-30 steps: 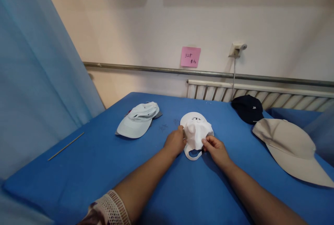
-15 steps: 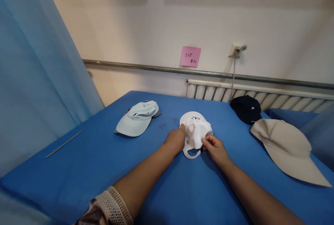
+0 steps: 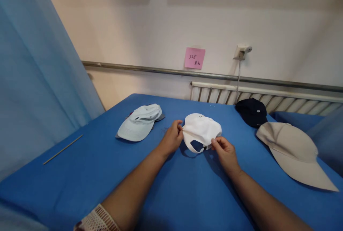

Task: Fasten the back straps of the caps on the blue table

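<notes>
A white baseball cap [image 3: 203, 128] is held between my two hands over the middle of the blue-covered table [image 3: 171, 188]. Its brim points away from me, and the back opening with its strap faces me. My left hand [image 3: 172, 136] pinches the cap's left edge between thumb and fingers. On the other side, my right hand [image 3: 224, 150] grips the lower right edge near the strap, thumb on top. Part of the dark mark on the cap's front shows above the crown; the rest is hidden.
Left of the hands lies a stack of caps, a pale blue cap [image 3: 140, 122] on top. A thin stick [image 3: 63, 149] rests farther left. On the right are a navy cap [image 3: 252, 111] and a large beige cap [image 3: 292, 149]. Behind stand a radiator [image 3: 214, 93] and a metal rail [image 3: 150, 69].
The white cap's back has lifted and its crown has filled out, covering most of the front mark. My left hand has shifted left to the cap's edge; my right hand moved slightly right.
</notes>
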A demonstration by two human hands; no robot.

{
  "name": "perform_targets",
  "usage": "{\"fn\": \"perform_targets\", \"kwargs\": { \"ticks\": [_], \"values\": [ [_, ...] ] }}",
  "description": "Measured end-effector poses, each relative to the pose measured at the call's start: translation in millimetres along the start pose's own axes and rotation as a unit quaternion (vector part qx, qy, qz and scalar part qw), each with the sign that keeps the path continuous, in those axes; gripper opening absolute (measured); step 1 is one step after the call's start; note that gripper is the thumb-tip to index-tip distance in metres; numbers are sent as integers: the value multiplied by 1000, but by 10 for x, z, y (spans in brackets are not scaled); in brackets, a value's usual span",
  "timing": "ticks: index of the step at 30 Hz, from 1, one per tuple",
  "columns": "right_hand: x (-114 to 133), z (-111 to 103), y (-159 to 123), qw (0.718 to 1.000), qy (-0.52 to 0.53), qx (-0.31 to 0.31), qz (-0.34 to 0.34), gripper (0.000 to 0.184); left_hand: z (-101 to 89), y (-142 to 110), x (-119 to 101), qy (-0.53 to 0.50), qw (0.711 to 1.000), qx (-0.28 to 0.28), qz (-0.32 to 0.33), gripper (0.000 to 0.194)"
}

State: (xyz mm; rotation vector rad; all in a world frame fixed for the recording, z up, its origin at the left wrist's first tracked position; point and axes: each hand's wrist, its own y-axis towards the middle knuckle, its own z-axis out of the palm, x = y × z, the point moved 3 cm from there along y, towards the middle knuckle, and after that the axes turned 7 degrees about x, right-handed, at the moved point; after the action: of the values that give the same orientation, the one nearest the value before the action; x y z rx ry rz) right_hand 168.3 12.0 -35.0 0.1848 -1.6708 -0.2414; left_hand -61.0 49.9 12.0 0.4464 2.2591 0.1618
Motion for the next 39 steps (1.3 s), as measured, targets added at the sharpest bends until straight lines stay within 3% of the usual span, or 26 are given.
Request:
{"fn": "perform_targets", "kwargs": {
  "ticks": [5, 10, 12, 18, 21, 25, 31, 35, 37, 39],
  "values": [
    [-17, -6, 21, 1000, 2, -2, -3, 31, 32, -34, -88, -31, 997, 68, 10, 10],
    [-179, 44, 63, 998, -22, 49, 21, 34, 16, -81, -107, -16, 984, 178, 8, 7],
    [-233, 69, 59, 996, -30, 74, 35, 34, 16, -91, -111, -5, 981, 194, 1, 9],
    [-224, 91, 20, 995, -20, 98, 16, 31, 47, -80, -129, -55, 998, 38, 3, 24],
    [-197, 97, 4, 995, -33, 96, 3, 30, 115, -68, -101, -75, 996, 36, 12, 25],
    [-152, 117, -20, 993, -56, 101, -15, 31, 146, -59, -107, -38, 998, 45, 22, 11],
    [93, 110, -97, 985, -110, 83, -105, 26, -45, -56, -182, 0, 998, -52, 32, 9],
    [255, 121, -161, 971, -132, 99, -170, 22, -119, -19, -121, 5, 1000, -25, 8, 8],
    [266, 83, -151, 974, -127, 56, -179, 17, -131, -4, -82, 6, 1000, -15, -5, 9],
    [218, 8, -108, 980, -112, -30, -163, 9, -139, 3, -59, 7, 1000, -16, -16, 9]
  ]
}}
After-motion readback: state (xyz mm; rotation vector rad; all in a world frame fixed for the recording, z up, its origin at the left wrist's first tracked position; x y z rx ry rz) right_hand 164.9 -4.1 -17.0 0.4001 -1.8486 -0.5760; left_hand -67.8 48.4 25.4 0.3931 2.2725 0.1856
